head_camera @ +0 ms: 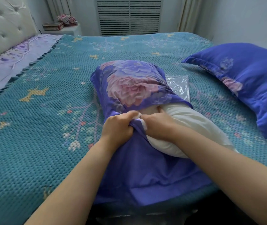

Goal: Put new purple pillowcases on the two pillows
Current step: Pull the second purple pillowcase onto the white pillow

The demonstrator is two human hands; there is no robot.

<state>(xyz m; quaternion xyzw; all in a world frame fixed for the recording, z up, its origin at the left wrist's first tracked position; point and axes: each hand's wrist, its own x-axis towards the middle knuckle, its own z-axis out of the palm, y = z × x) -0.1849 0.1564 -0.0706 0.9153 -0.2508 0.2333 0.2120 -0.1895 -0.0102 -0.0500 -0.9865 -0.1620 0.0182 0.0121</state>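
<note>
A white pillow [192, 125] lies in the middle of the bed, its far half inside a purple flowered pillowcase [129, 85]. The case's loose near end [142, 176] spreads flat toward the bed's front edge. My left hand [118, 127] grips a bunched fold of the purple case at its opening. My right hand [155, 125] presses into the white pillow right beside it, fingertips tucked under the case's edge. A second pillow [249, 85], fully covered in purple fabric, rests at the right side of the bed.
A teal knitted bedspread [40, 127] covers the bed. A clear plastic bag [179, 85] lies behind the pillow. The tufted headboard [1, 28] is at the left, a nightstand [62, 28] with books at the back, and a radiator grille [128, 17] on the far wall.
</note>
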